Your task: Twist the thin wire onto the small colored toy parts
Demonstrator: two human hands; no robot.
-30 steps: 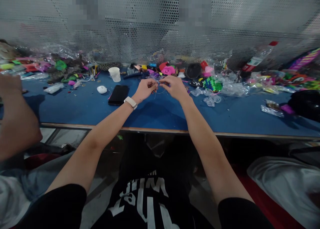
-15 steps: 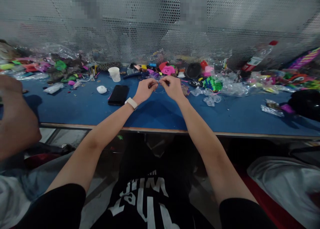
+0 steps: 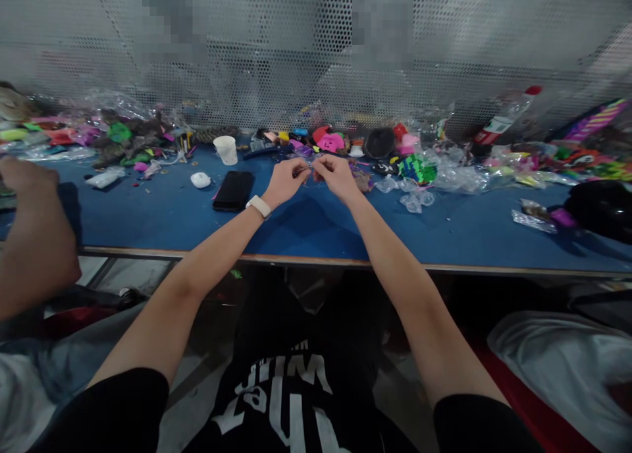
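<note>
Above the blue table point(image 3: 316, 236), my left hand point(image 3: 286, 180) and my right hand point(image 3: 336, 176) meet with their fingertips almost touching. Both are closed in a pinch. A small dark, thin piece shows at the left fingertips, and fine thread-like lines hang just below the hands; I cannot make out what either hand holds. A pale band point(image 3: 259, 206) circles my left wrist. Behind the fingers lie a pink smiling figure point(image 3: 330, 141) and purple scraps. To the left of my left hand rests a black phone point(image 3: 234, 191).
A paper cup point(image 3: 226, 150) and a white earbud-like case point(image 3: 200, 180) stand at left. Clear plastic bags point(image 3: 457, 170), a green sequined piece point(image 3: 419, 168) and a red-capped bottle point(image 3: 506, 120) lie right. Perforated metal point(image 3: 286, 64) rises behind. Another person's arm point(image 3: 37, 236) reaches in at far left.
My fingertips have drawn slightly closer together, still pinched. The other person's hand at far left has shifted down a little. The view has moved slightly.
</note>
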